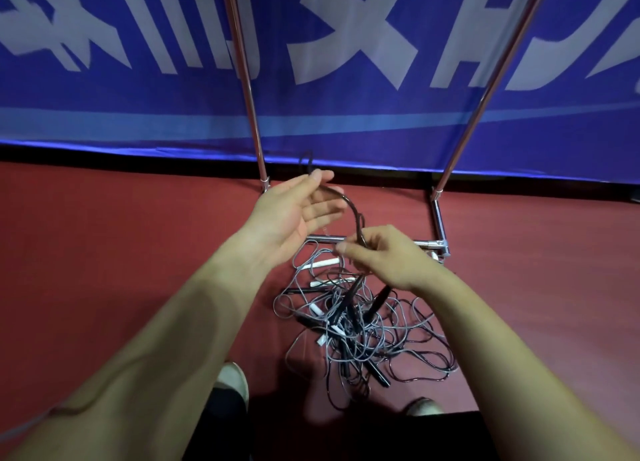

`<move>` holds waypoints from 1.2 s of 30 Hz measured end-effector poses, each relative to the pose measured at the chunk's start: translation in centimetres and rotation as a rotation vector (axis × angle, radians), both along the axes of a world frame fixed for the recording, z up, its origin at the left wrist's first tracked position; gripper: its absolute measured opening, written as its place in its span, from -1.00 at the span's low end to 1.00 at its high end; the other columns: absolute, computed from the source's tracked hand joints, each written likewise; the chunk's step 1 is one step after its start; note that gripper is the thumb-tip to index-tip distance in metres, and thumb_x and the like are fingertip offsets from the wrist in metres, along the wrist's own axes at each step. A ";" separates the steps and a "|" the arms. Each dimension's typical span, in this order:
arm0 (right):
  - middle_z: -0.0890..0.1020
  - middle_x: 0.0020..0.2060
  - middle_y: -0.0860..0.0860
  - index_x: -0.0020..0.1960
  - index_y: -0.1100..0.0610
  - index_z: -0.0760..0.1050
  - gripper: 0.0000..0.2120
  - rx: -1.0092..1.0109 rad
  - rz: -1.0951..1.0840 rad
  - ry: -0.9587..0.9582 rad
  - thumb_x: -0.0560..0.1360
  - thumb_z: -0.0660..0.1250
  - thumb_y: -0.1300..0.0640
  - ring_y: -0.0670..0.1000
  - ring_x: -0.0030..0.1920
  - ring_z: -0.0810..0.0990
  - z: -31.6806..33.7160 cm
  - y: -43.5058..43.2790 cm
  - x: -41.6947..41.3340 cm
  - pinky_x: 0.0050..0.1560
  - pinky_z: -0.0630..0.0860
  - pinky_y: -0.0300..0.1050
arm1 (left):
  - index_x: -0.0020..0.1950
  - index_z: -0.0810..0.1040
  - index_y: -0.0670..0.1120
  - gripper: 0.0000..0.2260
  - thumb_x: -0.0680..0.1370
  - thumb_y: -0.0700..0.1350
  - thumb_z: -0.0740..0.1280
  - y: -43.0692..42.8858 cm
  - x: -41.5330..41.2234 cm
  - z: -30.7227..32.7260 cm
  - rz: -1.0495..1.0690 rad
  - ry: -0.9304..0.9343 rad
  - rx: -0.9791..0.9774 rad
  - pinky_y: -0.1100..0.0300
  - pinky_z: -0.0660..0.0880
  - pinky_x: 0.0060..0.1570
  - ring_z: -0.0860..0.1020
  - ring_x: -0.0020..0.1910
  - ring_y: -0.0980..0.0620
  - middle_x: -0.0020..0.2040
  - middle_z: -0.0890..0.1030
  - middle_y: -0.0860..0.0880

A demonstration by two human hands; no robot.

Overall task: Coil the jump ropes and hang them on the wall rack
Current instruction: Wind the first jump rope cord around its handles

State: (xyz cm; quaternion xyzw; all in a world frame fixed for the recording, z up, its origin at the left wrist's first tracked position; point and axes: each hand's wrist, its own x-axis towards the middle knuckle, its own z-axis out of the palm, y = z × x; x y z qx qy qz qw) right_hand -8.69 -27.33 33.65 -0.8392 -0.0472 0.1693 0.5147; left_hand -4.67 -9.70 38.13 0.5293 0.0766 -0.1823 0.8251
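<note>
Head view: thin dark jump rope (346, 199) arcs between the hands, right (381, 256) pinching it, left (294, 211) open-fingered.

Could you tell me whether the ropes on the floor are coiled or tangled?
Tangled: the ropes lie in one loose crisscrossing heap.

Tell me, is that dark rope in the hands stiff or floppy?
Probably floppy: the dark rope bends in an arc between left hand and right hand. Likely light, since a pinch holds it. It may snag the pile below.
</note>
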 end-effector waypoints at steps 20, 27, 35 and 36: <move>0.22 -0.51 -0.03 0.26 0.21 0.55 -0.70 0.583 -0.389 0.208 0.63 0.13 0.20 -0.05 -0.52 0.10 2.5 -0.7 0.9 -0.47 0.04 -0.24 | -0.09 0.57 -0.02 -0.79 0.69 -0.05 0.22 -0.4 -0.6 -3.9 -0.270 -0.216 0.700 0.06 0.62 -0.08 0.72 -0.20 0.01 -0.18 0.73 -0.03; 0.25 -0.46 -0.04 -0.14 0.04 0.56 -0.82 0.433 -0.115 0.386 0.62 0.26 0.15 -0.08 -0.52 0.10 2.2 0.3 0.4 -0.52 0.03 -0.28 | -0.05 0.65 -0.12 -0.83 0.64 -0.10 0.32 -1.3 -0.8 -2.2 -0.112 -0.108 0.310 0.20 0.62 -0.20 0.66 -0.29 0.00 -0.28 0.67 -0.07; 0.21 -0.54 -0.10 -0.22 0.10 0.51 -0.73 0.530 -0.243 0.389 0.62 0.30 0.03 -0.13 -0.56 0.08 2.6 0.5 0.5 -0.55 0.01 -0.30 | 0.15 0.65 0.02 -0.80 0.65 0.03 0.27 -0.9 -1.1 -2.3 -0.362 -0.058 0.332 0.18 0.52 0.09 0.63 -0.07 0.09 -0.10 0.68 0.05; 0.21 -0.54 -0.10 -0.24 0.09 0.49 -0.72 0.599 -0.305 0.402 0.63 0.28 0.05 -0.14 -0.57 0.08 2.7 0.4 0.7 -0.56 0.01 -0.32 | 0.17 0.63 0.03 -0.82 0.65 0.01 0.28 -0.9 -1.5 -2.3 -0.499 -0.064 0.356 0.24 0.50 0.14 0.63 0.03 0.14 -0.01 0.70 0.08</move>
